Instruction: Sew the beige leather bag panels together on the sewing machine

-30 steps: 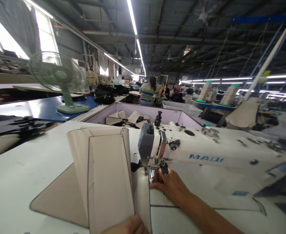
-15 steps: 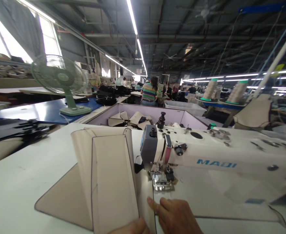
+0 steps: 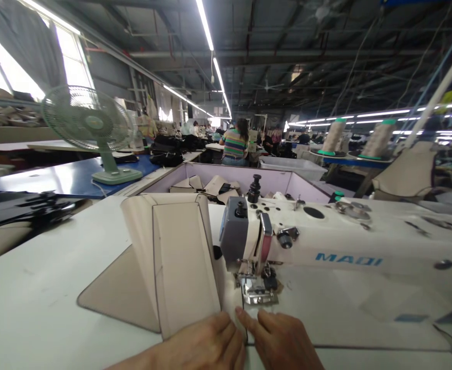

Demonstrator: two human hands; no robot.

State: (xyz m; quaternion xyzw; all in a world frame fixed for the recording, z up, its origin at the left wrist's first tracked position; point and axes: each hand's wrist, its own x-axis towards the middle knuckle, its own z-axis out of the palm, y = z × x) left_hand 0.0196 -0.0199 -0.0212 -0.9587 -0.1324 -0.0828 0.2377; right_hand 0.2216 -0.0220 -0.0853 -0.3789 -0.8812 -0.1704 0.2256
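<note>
A beige fabric piece (image 3: 183, 267) with dark edging lies folded on the white table, left of the sewing machine's needle area. My left hand (image 3: 210, 341) is closed on its near end, fingers bent over the material. Beside it, my right hand (image 3: 282, 339) is closed at the dark-edged strip, its index finger reaching forward onto the beige fabric and the other fingers curled. The right thumb is hidden. Just ahead of that fingertip is the metal presser foot (image 3: 259, 293) of the white sewing machine (image 3: 349, 236), with the strip's edge running toward it.
Behind the machine stands a lilac-walled bin (image 3: 241, 173) holding beige pieces. A green fan (image 3: 112, 176) stands on a blue table at left. Dark items (image 3: 44, 205) lie near the left edge. Thread cones (image 3: 378, 139) stand back right. A person in a striped top (image 3: 233, 144) is farther off.
My left hand has come farther into view, up over the fabric's near end. The folded fabric has shifted slightly right and its left corner has drawn in. My right hand is nearly unmoved.
</note>
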